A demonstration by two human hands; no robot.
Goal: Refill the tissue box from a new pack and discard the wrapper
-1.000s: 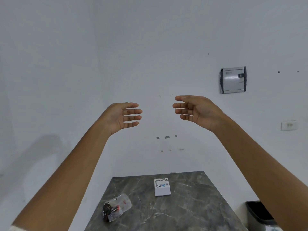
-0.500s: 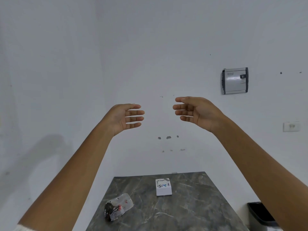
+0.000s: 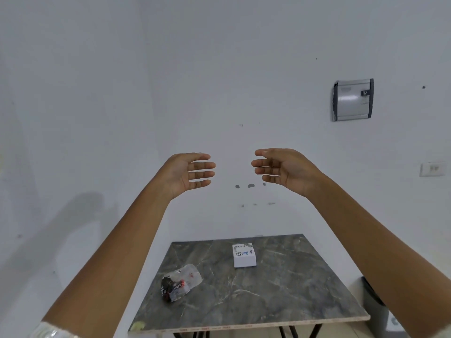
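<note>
A small white tissue box [image 3: 244, 256] with blue print stands near the back of a dark marble-patterned table [image 3: 280, 296]. A crumpled clear plastic wrapper [image 3: 180, 284] with black and red print lies on the table's left side. My left hand [image 3: 188, 173] and my right hand [image 3: 283, 168] are raised high in front of the white wall, well above the table. Their palms face each other with fingers spread, and both are empty. Neither hand is near the box or the wrapper.
A dark waste bin [image 3: 374, 306] stands on the floor to the right of the table, partly hidden by my right forearm. A grey metal panel [image 3: 352, 100] and a white socket [image 3: 433, 169] are on the wall. The table stands against the wall.
Both hands have stayed raised and open, held the same way. The camera has tilted down a little, so more of the table's front edge shows.
</note>
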